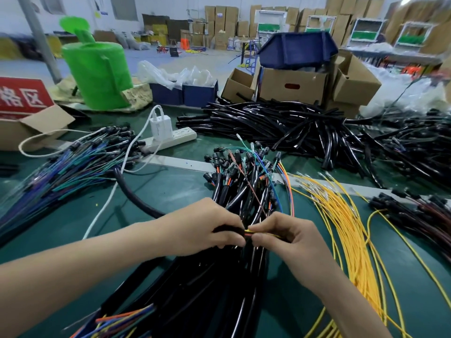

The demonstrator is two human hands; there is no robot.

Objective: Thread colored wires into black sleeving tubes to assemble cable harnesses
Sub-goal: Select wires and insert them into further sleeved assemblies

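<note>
- Mid-frame: yellow wire (267, 234) tip at mouth of black tube (230, 229), over sleeved bundle (240, 189); looks barely in.
- Hold: left grip (205, 228) curled round tube, right grip (292, 237) pinching wire.
- Plenty left: loose yellow wires (341, 215) right, empty tubes (280, 123) heaped behind on surface (170, 191).

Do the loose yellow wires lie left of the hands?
No, the yellow wires lie on the table, right of the right hand.

Red sign (23, 97) cut at edge, sleeving tube (230, 229) largely hidden (left hand (202, 228))
</note>
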